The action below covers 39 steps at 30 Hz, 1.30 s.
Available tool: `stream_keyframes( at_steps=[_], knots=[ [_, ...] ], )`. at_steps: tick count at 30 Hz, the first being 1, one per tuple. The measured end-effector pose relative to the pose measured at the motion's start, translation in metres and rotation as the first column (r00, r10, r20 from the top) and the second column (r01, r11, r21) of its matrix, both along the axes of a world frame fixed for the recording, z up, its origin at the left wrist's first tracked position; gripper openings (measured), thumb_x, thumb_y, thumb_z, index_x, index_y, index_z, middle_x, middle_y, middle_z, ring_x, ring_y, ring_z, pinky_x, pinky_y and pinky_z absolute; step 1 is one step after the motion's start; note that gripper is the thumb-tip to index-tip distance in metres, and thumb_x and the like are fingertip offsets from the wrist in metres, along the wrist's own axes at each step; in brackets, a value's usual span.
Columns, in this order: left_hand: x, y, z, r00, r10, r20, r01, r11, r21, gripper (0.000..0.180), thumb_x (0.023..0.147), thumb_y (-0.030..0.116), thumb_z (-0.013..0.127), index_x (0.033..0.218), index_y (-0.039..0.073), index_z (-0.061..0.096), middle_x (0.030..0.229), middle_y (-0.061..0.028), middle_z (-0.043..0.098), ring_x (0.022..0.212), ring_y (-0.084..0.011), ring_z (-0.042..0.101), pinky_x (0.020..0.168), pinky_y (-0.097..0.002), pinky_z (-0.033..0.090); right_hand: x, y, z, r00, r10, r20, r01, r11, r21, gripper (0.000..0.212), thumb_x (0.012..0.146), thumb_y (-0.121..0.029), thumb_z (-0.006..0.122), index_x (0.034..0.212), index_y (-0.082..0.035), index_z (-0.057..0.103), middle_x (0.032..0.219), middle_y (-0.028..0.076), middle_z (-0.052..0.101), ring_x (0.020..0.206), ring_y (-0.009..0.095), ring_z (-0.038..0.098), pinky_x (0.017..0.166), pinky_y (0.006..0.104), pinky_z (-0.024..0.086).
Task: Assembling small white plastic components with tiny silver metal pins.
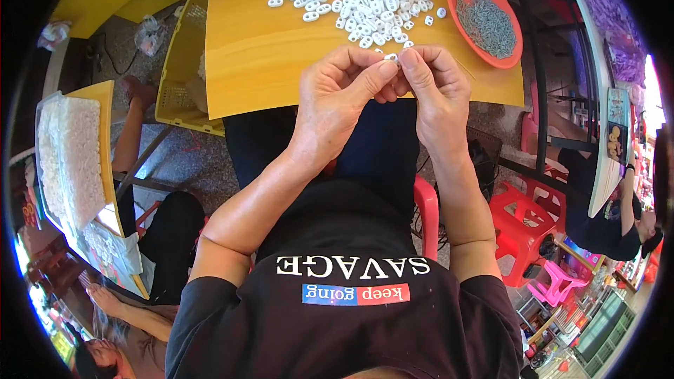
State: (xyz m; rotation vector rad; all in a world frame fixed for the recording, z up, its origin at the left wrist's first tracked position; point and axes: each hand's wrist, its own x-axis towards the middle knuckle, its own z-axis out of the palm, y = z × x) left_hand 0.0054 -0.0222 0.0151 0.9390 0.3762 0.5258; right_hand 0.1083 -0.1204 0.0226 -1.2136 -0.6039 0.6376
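Just past the table's near edge, my left hand (335, 91) and my right hand (439, 95) meet with thumbs and forefingers pinched together. Between the fingertips is a small white plastic piece (391, 57) with a dark hole; the left thumb and finger grip it. The right thumb presses at its side, and whatever else those fingers hold is hidden. Beyond my hands spreads a heap of white oval two-holed plastic pieces (382, 3), a few lying loose close to my fingertips. To the right, a red-orange dish (500, 62) contains many thin grey metal screws (486, 24).
The yellow tabletop (260, 70) ends above my lap. A yellow plastic crate (172, 91) stands at its left. On the left, a clear bag of white pieces (72, 158) rests on another table. Red stools (523, 228) stand at right. Other people sit on both sides.
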Motion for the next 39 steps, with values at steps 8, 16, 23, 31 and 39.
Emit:
stream_keyframes(
  at_steps=[8,16,23,31,39],
  knots=[
    [-0.005,-0.001,-0.002,0.998,-0.039,-0.045,0.04,0.999,0.022,0.016,0.091,0.013,0.063,0.092,-0.002,0.061,0.081,-0.0086,0.066,0.07,-0.0126,0.06,0.066,-0.0248,0.048,-0.003,-0.001,-0.007,0.981,-0.043,0.19,0.047,0.999,-0.019,0.012,0.093,-0.011,0.061,0.091,0.001,0.06,0.08,0.003,0.064,0.068,0.006,0.057,0.061,0.0204,0.048],
    [0.002,0.003,-0.018,0.997,-0.038,-0.07,0.039,0.999,0.012,0.016,0.092,0.014,0.063,0.094,-0.002,0.061,0.078,-0.0064,0.064,0.069,-0.0114,0.059,0.065,-0.0242,0.047,-0.001,0.001,-0.017,0.977,-0.056,0.204,0.084,0.988,-0.129,0.012,0.093,-0.011,0.061,0.092,0.001,0.061,0.079,0.003,0.063,0.068,0.007,0.058,0.062,0.0211,0.05],
    [-0.007,0.003,-0.016,0.978,-0.181,-0.106,0.18,0.984,-0.02,0.017,0.092,0.016,0.063,0.095,0.0,0.061,0.079,-0.0056,0.064,0.069,-0.011,0.059,0.064,-0.0237,0.047,0.012,-0.016,-0.007,0.703,0.017,0.711,0.11,0.985,-0.132,0.011,0.086,-0.007,0.067,0.086,0.003,0.06,0.078,0.009,0.062,0.065,0.018,0.061,0.059,0.0279,0.05],
    [-0.016,-0.009,-0.01,0.971,-0.213,-0.108,0.216,0.976,0.015,0.015,0.091,0.015,0.064,0.093,0.0,0.06,0.079,-0.0044,0.063,0.068,-0.0094,0.058,0.062,-0.0222,0.046,0.006,-0.029,0.003,0.52,0.026,0.854,0.125,0.986,-0.106,0.01,0.081,-0.002,0.068,0.079,0.0,0.058,0.072,0.011,0.057,0.064,0.025,0.059,0.054,0.0316,0.046],
    [-0.009,0.002,-0.024,0.955,-0.219,-0.201,0.248,0.959,0.134,0.014,0.091,0.014,0.064,0.091,0.001,0.06,0.078,-0.004,0.062,0.068,-0.0091,0.058,0.062,-0.022,0.046,0.009,-0.025,-0.025,0.721,0.088,0.687,0.087,0.972,-0.217,0.01,0.083,-0.002,0.067,0.079,0.0,0.058,0.069,0.01,0.055,0.061,0.022,0.056,0.054,0.0301,0.044]
  ],
)
